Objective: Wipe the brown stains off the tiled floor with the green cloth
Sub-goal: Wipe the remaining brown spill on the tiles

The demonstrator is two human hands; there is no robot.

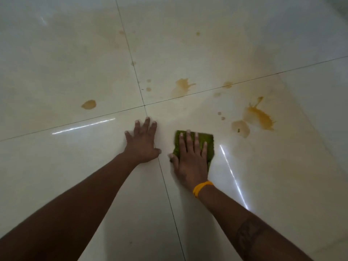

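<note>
A folded green cloth (209,143) lies flat on the glossy cream tiled floor (75,166). My right hand (190,159) presses down on it with the fingers spread, a yellow band on the wrist. My left hand (143,142) rests flat and bare on the tile just to the left, fingers apart. Brown stains lie beyond the hands: a large splash (260,117) and a paler blotch (241,128) at the right, a smear (181,86) near the tile joint, an oval spot (88,104) at the left, and several small dots.
Dark grout lines cross just above my left hand (145,106). Faint yellowish smearing spreads over the far tiles (207,44). Bright light streaks reflect off the wet-looking floor at the left and right of my arms.
</note>
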